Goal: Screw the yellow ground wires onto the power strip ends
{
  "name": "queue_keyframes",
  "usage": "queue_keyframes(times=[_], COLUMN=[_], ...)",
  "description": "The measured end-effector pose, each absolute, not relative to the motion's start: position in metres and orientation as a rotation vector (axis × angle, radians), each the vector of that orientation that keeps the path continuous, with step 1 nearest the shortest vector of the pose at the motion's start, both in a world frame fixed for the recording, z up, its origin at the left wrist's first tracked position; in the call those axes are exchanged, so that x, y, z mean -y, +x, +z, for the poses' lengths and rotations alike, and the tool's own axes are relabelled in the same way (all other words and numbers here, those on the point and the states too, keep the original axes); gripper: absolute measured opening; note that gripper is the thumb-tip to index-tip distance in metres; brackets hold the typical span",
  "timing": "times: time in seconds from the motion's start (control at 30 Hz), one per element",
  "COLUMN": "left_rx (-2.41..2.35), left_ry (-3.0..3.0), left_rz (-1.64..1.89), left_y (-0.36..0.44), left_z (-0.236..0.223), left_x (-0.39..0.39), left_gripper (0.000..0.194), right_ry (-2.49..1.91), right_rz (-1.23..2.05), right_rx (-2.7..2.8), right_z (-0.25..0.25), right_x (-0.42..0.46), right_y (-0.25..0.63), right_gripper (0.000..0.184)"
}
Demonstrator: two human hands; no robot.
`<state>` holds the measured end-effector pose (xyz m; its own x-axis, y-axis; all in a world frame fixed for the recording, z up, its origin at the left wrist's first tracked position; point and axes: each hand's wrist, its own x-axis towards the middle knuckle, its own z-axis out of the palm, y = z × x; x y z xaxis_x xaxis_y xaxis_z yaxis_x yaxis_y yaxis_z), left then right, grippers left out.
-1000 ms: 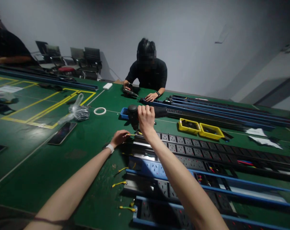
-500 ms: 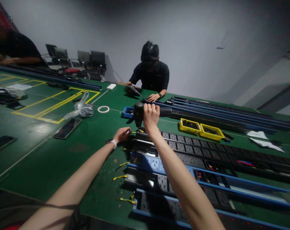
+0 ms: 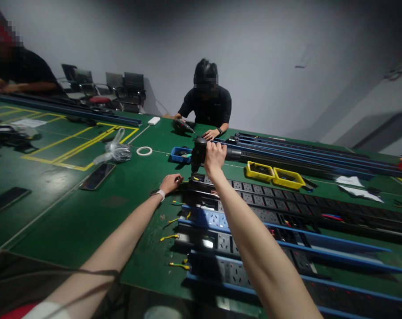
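My right hand (image 3: 215, 156) is wrapped round the grip of a black cordless drill (image 3: 198, 153). The drill's chuck points down over the near-left end of the farthest socket strip (image 3: 250, 186), and the bit's tip is too small to make out. At that same end my left hand (image 3: 170, 183) is closed, thumb and fingers pinched on a short yellow-green wire (image 3: 185, 181) that runs to the strip. Nearer to me lie several more socket strips, among them a blue-cased one (image 3: 214, 218), with a loose yellow-green wire (image 3: 169, 238) sticking out at a left end.
Beyond the drill are a blue bin (image 3: 180, 155) and two yellow bins (image 3: 289, 178). A co-worker (image 3: 207, 102) across the green table holds another drill (image 3: 184, 126). A phone (image 3: 97, 176), a plastic bag (image 3: 116, 150) and a white ring (image 3: 144, 151) lie leftward. Long blue rails (image 3: 307, 155) stretch rightward.
The view has shifted slightly. The drill and my right hand appear a little further right, and more of the blue bin shows. Both hands keep their holds.
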<state>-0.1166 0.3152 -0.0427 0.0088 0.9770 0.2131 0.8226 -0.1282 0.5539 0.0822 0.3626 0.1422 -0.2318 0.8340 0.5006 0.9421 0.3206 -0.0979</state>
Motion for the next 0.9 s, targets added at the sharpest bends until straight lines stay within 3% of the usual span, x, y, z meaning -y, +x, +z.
queue_keyframes(times=[0.43, 0.63, 0.9], left_rx=[-1.946, -1.919, -1.873], left_ry=[2.004, 2.039, 2.022], left_rz=[0.741, 0.723, 0.799], left_y=[-0.111, -0.113, -0.113], left_z=[-0.039, -0.041, -0.043], left_x=[-0.312, -0.314, -0.314], left_gripper=[0.046, 0.058, 0.048], right_ry=[-1.768, -1.669, -1.657], right_rz=[-0.285, -0.322, -0.413], right_rx=[1.914, 1.993, 2.201], right_z=[0.132, 0.136, 0.156], right_x=[-0.350, -0.351, -0.346], right_y=[0.092, 0.080, 0.060], right_gripper=[0.038, 0.040, 0.046])
